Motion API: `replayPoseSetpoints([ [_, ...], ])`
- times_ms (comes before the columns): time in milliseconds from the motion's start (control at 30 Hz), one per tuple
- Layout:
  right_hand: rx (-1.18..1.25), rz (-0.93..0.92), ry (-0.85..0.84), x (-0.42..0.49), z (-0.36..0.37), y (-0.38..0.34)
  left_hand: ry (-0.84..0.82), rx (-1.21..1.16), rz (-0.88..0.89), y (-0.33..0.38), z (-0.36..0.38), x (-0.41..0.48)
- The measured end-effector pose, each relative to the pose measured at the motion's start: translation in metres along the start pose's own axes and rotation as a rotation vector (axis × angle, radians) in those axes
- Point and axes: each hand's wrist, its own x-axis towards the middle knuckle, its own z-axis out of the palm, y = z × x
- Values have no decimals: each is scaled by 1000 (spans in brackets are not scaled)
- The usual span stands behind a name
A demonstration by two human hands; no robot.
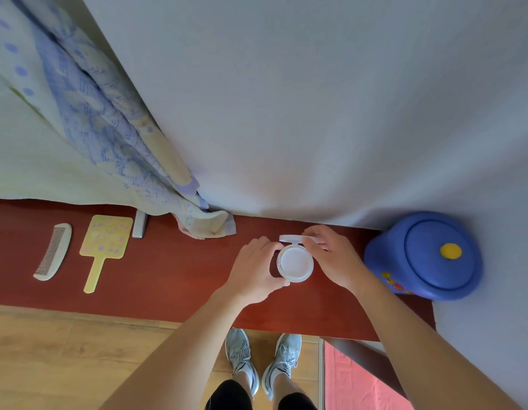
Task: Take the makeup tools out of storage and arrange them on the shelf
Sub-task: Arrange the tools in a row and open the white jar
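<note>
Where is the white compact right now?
In the head view, the white compact is right of centre over the red shelf, held between the left hand and right hand, left of the blue container.

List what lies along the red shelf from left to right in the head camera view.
Comb → yellow hand mirror → small grey bar → patterned cloth → white compact → blue lidded container.

Soft, even light, medium-bright, no hard glare. White compact (296, 263) at centre is nearly blown out, little surface detail. Faint shadow under my left hand (253, 267) on the red shelf (168, 276). Strong fisheye: shelf and wall (316, 99) bow toward 3 and 9 o'clock. Curtain (88, 119) at 10 o'clock slightly soft.
</note>
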Motion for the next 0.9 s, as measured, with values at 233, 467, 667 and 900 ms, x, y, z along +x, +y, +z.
replayPoseSetpoints([
  [233, 11, 37, 30, 5, -1, -9, -12, -6, -7, 1, -1, 0],
  [467, 13, 46, 27, 6, -1, -14, -24, -19, -14, 2, -2, 0],
  [667, 4, 32, 27, 3, -1, -13, -23, -14, -16, 3, -3, -2],
  [900, -11, 20, 55, 2, -3, -11, -33, 10, -23, 6, -5, -5],
])
